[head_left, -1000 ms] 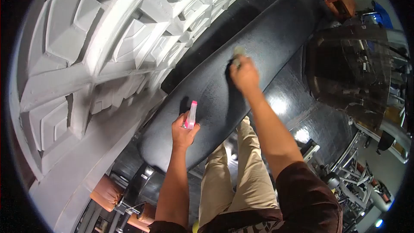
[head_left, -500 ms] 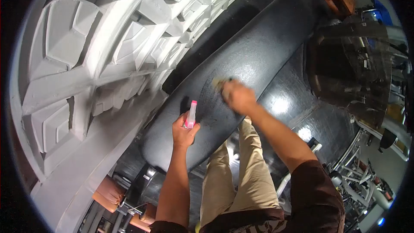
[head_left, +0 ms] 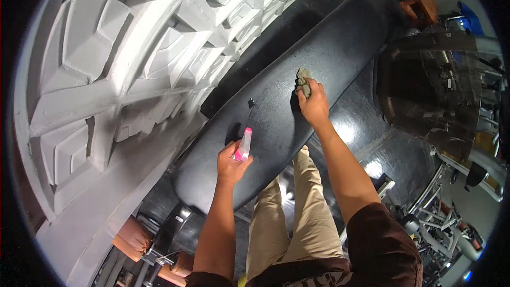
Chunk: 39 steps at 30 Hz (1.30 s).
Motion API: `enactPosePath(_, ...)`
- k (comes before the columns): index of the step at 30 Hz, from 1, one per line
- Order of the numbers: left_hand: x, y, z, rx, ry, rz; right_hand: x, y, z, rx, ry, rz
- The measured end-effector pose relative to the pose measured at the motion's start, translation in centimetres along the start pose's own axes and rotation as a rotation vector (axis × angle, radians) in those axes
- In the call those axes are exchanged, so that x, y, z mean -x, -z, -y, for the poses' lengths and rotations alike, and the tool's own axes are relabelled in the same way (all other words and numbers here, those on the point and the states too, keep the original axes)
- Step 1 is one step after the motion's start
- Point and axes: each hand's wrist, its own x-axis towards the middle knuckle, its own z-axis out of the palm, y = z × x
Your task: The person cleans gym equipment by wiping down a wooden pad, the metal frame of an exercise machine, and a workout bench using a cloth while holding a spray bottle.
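A long black padded bench (head_left: pixel 276 111) stretches diagonally across the middle of the view. My left hand (head_left: pixel 232 166) is closed round a spray bottle, whose pink and white spray head (head_left: pixel 245 143) sticks up above the fingers; its lower part is hidden by the hand. My right hand (head_left: pixel 314 102) grips a crumpled olive-grey cloth (head_left: pixel 303 82) against the bench's upper surface. Between the two hands, nearer the bench's far edge, is a small dark mark (head_left: pixel 252 103), perhaps a tear or a bit of debris; I cannot tell which.
A white wall with raised geometric panels (head_left: pixel 90 37) runs along the left. Gym equipment frames (head_left: pixel 441 223) stand at the lower right, near a dark see-through panel (head_left: pixel 425 90). Brown pads (head_left: pixel 132 239) lie at the lower left, and a brown box (head_left: pixel 418 4) sits at the top right.
My right hand has moved up and to the right along the bench with the cloth. My left hand has shifted slightly right with the spray bottle. The small dark mark now shows.
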Motion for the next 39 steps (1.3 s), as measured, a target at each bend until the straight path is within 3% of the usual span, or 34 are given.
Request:
enactPosePath(1,0.0,-0.2,-0.2,0.020,-0.019,-0.027,-0.1,-0.1,0.1,-0.013,0.009,-0.020)
enactPosePath(4,0.3,-0.5,0.2,0.079,-0.027,-0.088,2.3,0.2,1.5,0.054,0.181,0.204)
enactPosePath(7,0.8,-0.5,0.7,0.132,0.005,-0.121,7.0,-1.7,3.7,0.202,0.516,0.537)
enactPosePath(11,0.7,-0.4,0.1,0.224,0.056,-0.139,9.3,-4.1,7.4,0.309,0.818,0.675)
enactPosePath(14,0.6,-0.4,0.3,0.244,0.109,-0.141,6.2,-3.7,8.7,0.362,0.679,0.619)
enactPosePath(16,0.6,-0.4,0.0,0.200,0.103,-0.142,2.3,-4.1,7.6,0.352,0.462,0.516)
enactPosePath(22,0.5,-0.3,-0.2,0.160,0.041,-0.161,-9.8,2.0,2.6,0.169,-0.164,0.021)
enactPosePath(27,0.5,-0.5,-0.3,0.132,0.000,-0.173,-6.9,-1.3,4.8,0.198,0.021,0.083)
enactPosePath(29,0.4,-0.5,-0.2,0.128,0.012,-0.175,-3.3,-4.1,7.5,0.151,0.126,0.284)
enactPosePath(31,0.6,-0.6,0.5,0.152,0.008,-0.171,0.0,-4.6,11.3,0.191,0.410,0.561)
enactPosePath(33,0.4,-0.6,0.8,0.160,0.005,-0.169,1.7,-6.4,12.7,0.151,0.658,0.652)
enactPosePath(35,0.5,-0.7,0.8,0.158,0.010,-0.171,0.9,-5.8,12.7,0.229,0.699,0.667)
enactPosePath(37,0.4,-0.7,0.6,0.128,0.009,-0.161,-1.6,-3.6,11.6,0.211,0.555,0.674)
enactPosePath(39,0.5,-0.6,0.6,0.125,-0.002,-0.158,-5.6,-2.2,8.1,0.292,0.434,0.524)
